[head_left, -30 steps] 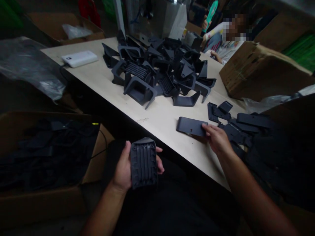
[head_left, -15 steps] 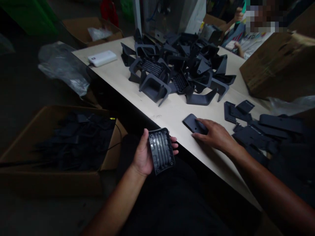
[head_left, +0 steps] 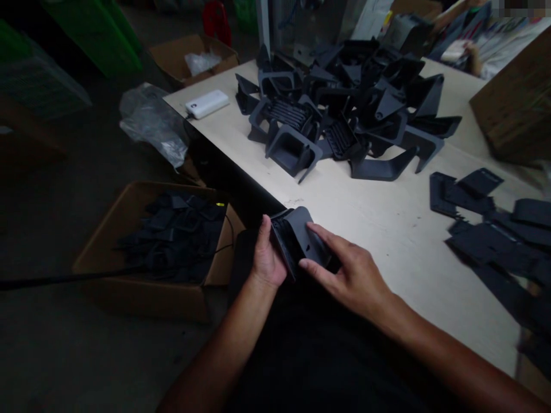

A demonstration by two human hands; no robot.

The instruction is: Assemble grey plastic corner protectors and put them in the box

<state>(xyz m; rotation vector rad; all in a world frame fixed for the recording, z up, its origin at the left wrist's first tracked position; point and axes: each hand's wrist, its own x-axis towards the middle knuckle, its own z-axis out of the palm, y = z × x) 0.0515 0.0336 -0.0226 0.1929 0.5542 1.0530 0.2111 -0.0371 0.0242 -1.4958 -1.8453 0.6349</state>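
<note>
Right at the left hand (head_left: 269, 255) and the right hand (head_left: 348, 281), just off the near edge of the table (head_left: 390, 241), a dark moulded plastic part (head_left: 293, 232), tilted between both hands, its ribbed face toward the left hand and its smooth face under the right hand's fingers (head_left: 329, 241).

Left hand: grasping, wrapped round the part's side, thumb upright against the ribbed face, forearm rising from the bottom of the view. Right hand: also grasping, fingers spread across the smooth face, thumb low along the lower edge, forearm reaching in from the lower right.

Step in hand, by judgement: turning and checking this one part with both hands. Next move calling for a steady two-sided hold, with bare table just beyond the right hand as a place to rest it.

Ahead of the hands, on the table, a heap of dark angled brackets (head_left: 344, 109), and further out past the left hand, a white power bank (head_left: 206, 104). Right of the right hand, flat dark plates (head_left: 482, 235). Left of the left hand, on the floor, a cardboard box (head_left: 138, 301) holding dark parts (head_left: 172, 235), with a clear plastic bag (head_left: 150, 126) beyond. Far past the right hand, at the top edge, another person's hand (head_left: 471, 57).
</note>
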